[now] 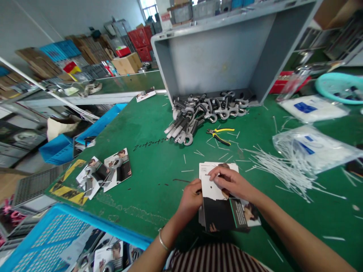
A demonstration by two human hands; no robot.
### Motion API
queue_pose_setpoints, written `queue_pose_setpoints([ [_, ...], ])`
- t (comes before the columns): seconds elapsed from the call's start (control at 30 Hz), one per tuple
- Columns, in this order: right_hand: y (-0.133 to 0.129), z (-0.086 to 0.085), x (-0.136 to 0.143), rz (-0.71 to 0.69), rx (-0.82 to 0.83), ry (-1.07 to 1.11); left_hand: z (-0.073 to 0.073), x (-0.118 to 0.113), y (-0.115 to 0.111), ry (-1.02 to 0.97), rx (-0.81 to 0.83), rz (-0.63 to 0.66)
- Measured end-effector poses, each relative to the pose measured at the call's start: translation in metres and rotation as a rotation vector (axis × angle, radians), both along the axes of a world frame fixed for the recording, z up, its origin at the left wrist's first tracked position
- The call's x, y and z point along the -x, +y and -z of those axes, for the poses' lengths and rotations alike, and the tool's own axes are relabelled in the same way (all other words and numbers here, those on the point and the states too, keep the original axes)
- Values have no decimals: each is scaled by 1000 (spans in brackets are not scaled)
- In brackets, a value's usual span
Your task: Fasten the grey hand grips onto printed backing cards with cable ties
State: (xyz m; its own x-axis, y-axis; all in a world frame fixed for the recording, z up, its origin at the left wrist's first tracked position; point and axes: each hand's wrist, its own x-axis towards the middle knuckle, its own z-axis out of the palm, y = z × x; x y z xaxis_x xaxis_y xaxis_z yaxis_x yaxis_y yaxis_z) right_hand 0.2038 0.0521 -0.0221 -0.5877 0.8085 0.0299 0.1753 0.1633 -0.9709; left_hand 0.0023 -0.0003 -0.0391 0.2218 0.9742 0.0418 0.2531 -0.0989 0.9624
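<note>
A stack of printed cards lies at the table's front edge, white at the top and black below. My left hand grips the left edge of the cards with bent fingers. Over their upper part is my right hand, its fingers bent and pressed together on the white area; whether it pinches a card or something small is too fine to tell. Beyond the hands lie yellow-and-black pliers. Loose white cable ties are spread to the right.
A grey crate on its side spills grey-and-black tools onto the green table. Two carded tools lie left. A blue basket stands front left; plastic bags lie right.
</note>
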Motion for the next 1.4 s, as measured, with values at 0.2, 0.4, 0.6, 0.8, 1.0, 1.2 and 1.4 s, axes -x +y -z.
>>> queue_pose_setpoints([
  [0.2, -7, -8, -3, -117, -61, -39, -8, -6, -8, -251, 250, -101],
  [0.4, -11, -8, 0, -79, -32, 3, -27, 9, -6, -290, 314, -44],
  [0.6, -15, -8, 4, -7, -84, -33, -15, 17, 16, -66, 412, 117],
  [0.8, 11, -22, -17, 222, -158, -49, -11, 25, 4, -264, 353, -198],
  [1.0, 122, -8, 37, 171, -798, -663, 11, 30, -26, -198, 501, -139],
  [1.2, 192, 7, 97, 82, -924, -833, 20, 22, -34, -50, 449, -76],
  [1.4, 189, -8, 44, -18, -985, -944, 17, 25, -41, 8, 416, 66],
])
